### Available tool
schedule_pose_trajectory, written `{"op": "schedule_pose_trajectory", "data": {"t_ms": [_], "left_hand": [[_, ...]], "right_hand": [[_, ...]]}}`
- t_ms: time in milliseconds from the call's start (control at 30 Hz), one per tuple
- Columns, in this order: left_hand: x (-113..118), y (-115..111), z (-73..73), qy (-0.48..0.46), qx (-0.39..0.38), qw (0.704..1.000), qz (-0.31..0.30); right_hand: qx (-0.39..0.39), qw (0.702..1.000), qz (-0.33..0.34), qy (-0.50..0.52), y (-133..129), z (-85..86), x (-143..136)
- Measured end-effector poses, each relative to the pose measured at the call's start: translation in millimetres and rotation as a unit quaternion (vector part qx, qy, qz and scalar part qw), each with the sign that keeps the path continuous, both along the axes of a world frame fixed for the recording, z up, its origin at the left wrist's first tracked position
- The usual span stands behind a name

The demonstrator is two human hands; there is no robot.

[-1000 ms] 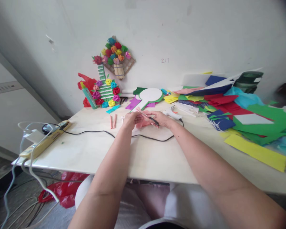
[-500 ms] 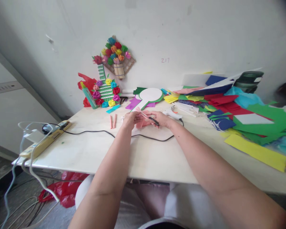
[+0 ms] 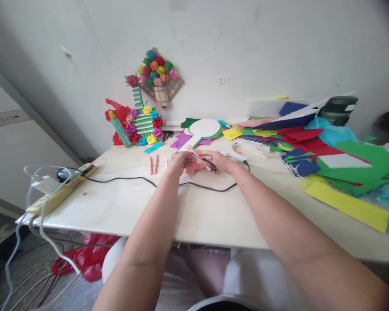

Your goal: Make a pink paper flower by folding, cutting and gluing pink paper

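My right hand (image 3: 221, 161) is closed around a pair of black-handled scissors (image 3: 209, 164), their thin blades pointing up and to the left. In my left hand (image 3: 179, 163) is a piece of pink paper (image 3: 189, 149), pinched beside the blades; the fingers partly hide it. More pink paper (image 3: 193, 169) lies on the table below both hands. Two narrow pink paper rolls (image 3: 153, 165) rest left of my left hand. Beyond the hands lies a white round paddle shape (image 3: 205, 128) with a green edge.
A black cord (image 3: 129, 178) crosses the table from a power strip (image 3: 61, 190) to a white glue gun (image 3: 235, 154). A glue bottle (image 3: 120, 129) and a guitar-shaped flower craft (image 3: 144, 123) stand at the back left. Coloured sheets (image 3: 346, 170) are piled on the right.
The scissors and the pink paper between my hands have shifted very slightly. Both hands stay in nearly the same place.
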State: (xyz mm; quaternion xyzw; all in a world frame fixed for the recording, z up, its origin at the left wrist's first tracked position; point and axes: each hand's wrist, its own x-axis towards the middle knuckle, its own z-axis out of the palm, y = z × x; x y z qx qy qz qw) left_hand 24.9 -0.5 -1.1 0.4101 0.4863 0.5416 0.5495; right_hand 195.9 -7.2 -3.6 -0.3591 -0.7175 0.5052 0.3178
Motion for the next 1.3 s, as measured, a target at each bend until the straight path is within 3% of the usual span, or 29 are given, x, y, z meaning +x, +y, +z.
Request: {"op": "schedule_pose_trajectory", "data": {"t_ms": [667, 1300], "left_hand": [[-5.6, 5.4, -5.3, -0.004, 0.008, 1.0, -0.006], [0.7, 1.6, -1.1, 0.021, -0.009, 1.0, -0.002]], "right_hand": [[0.027, 0.999, -0.033, -0.006, -5.8, 7.0, -3.3], [0.011, 0.999, 0.018, 0.03, -0.8, 0.2, -2.6]]}}
